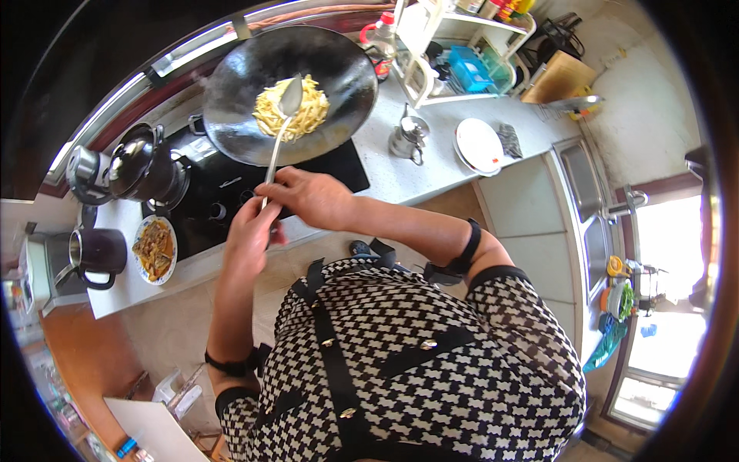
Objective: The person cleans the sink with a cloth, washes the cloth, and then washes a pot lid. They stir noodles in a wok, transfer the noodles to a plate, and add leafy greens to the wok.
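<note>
Both my hands are at the long handle of a metal wok spatula (291, 98). My left hand (251, 231) is closed round the lower handle, and my right hand (309, 196) grips it just above, with the fingers of the two hands close together. The spatula's head rests over a heap of pale yellow strips of food (314, 112) in a large dark wok (352, 98). Faint steam shows at the wok's left rim. Beneath the wok lies a black glass cooktop (199, 222).
Left of the wok are a dark lidded pot (138, 167), a plate of cooked food (155, 251) and a dark jug (104, 251). At right stand a red-capped bottle (382, 43), a metal pot (410, 136), white plates (479, 144) and a white rack (427, 81).
</note>
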`<state>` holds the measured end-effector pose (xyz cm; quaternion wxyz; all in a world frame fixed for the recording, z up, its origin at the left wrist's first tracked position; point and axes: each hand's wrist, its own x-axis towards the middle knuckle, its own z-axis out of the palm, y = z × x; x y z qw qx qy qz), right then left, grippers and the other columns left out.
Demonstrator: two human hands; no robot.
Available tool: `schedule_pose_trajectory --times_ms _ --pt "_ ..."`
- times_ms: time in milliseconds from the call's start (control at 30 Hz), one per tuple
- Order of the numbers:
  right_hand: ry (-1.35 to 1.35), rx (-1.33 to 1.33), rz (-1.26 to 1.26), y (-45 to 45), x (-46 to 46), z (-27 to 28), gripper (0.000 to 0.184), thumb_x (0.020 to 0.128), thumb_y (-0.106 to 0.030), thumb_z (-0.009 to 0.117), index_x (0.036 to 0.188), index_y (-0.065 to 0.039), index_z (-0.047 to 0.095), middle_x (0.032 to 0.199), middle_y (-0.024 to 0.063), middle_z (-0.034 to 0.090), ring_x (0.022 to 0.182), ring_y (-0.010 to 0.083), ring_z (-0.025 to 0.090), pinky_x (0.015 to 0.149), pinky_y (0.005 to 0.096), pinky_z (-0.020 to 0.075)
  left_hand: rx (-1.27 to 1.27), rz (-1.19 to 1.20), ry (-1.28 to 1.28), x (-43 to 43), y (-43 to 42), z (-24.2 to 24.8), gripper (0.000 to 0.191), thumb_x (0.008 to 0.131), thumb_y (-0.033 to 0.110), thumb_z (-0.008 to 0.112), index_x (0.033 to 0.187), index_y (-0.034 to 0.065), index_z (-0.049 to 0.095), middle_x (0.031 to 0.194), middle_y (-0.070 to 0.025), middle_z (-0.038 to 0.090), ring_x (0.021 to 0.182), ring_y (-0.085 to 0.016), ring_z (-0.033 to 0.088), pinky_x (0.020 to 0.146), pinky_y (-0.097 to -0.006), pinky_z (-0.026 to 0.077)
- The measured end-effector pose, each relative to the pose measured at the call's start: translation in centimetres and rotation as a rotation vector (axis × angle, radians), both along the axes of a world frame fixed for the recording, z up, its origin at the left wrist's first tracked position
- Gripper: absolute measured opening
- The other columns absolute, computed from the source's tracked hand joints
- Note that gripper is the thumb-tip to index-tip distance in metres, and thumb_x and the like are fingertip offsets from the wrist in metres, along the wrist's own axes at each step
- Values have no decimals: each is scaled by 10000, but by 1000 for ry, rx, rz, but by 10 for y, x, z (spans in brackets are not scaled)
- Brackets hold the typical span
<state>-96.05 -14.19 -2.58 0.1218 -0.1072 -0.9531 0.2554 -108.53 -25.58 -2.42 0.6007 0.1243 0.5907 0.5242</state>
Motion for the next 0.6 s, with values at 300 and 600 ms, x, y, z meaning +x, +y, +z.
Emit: schedule_pose_trajectory --times_ms 300,600 --pt "403 -1171 -472 64 45 1 318 851 -158 651 1123 -62 517 941 84 622 814 165 638 695 301 521 326 -135 71 24 14 2 425 942 338 493 1257 52 490 965 -54 545 796 -126 559 661 -250 477" --pt "188 -726 -766 163 71 95 426 864 -424 564 873 -1 614 662 148 632 529 213 650 446 289 524 -54 255 118 -3 -97 -55 259 934 221 515 1127 57 567 929 -33 598 728 -98 571 627 -223 468"
